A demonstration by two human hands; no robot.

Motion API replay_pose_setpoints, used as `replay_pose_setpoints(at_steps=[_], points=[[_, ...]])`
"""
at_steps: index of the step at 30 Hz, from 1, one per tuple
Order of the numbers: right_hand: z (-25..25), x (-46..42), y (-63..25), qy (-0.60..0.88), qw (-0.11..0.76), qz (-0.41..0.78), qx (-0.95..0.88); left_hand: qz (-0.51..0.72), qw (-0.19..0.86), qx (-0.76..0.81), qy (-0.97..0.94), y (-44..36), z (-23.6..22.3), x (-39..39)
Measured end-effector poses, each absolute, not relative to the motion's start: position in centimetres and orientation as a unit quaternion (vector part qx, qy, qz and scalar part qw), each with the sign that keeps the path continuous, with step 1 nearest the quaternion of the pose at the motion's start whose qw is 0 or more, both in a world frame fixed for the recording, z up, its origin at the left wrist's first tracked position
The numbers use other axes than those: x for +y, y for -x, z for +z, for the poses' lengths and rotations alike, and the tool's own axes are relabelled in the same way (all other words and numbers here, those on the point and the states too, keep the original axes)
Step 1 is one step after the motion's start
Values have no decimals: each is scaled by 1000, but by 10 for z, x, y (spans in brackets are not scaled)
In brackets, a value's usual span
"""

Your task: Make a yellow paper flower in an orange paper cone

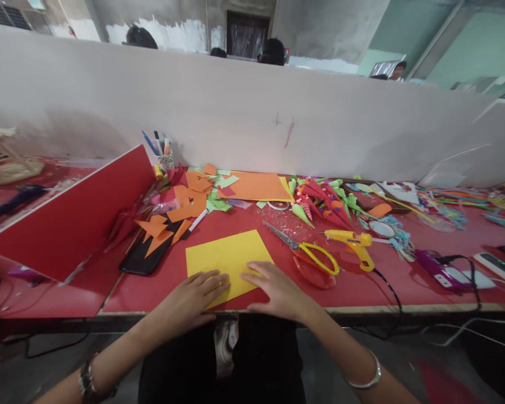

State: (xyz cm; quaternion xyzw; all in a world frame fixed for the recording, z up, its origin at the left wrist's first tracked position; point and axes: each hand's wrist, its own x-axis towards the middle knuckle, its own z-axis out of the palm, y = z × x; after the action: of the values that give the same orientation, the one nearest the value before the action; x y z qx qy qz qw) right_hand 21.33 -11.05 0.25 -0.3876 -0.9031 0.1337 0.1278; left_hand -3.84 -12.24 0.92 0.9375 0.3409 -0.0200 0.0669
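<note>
A sheet of yellow paper (227,255) lies at the table's front edge, turned slightly askew. My left hand (204,292) rests on its lower left part, fingers stretched out and flat. On the lower right part lies my right hand (273,286), its fingers extended over the paper and the thumb lower down near the edge. Neither hand grips anything. Right of the sheet are scissors (305,255) with yellow and red handles, blades pointing up and left. A yellow glue gun (353,244) lies beyond them.
Orange scraps (189,205) and a black phone (141,258) are on the left, by a leaning red board (88,213). An orange sheet (252,185) and folded paper cones (326,199) lie behind. A purple power box (441,272) with cables sits right. A white partition (219,112) stands at the back.
</note>
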Motion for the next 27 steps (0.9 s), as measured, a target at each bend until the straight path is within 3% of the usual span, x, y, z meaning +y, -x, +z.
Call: replay_pose_setpoints(at_steps=[7,11,15,18,22,27], points=[[-8,-130,-190,352,156,57,-921,-18,44,359,-932,35,29,-133],[4,-123,-188,363,220,-5,-906,28,21,367,-930,38,47,-126],[32,-112,-188,345,292,-81,-888,132,-76,384,-911,39,73,-116],[53,-105,-183,324,294,-118,-891,176,-178,363,-898,30,91,-112],[77,-96,-171,307,299,-93,-899,187,-283,324,-883,12,103,-108],[91,-89,-167,316,298,-6,-901,215,-331,290,-872,8,100,-96]])
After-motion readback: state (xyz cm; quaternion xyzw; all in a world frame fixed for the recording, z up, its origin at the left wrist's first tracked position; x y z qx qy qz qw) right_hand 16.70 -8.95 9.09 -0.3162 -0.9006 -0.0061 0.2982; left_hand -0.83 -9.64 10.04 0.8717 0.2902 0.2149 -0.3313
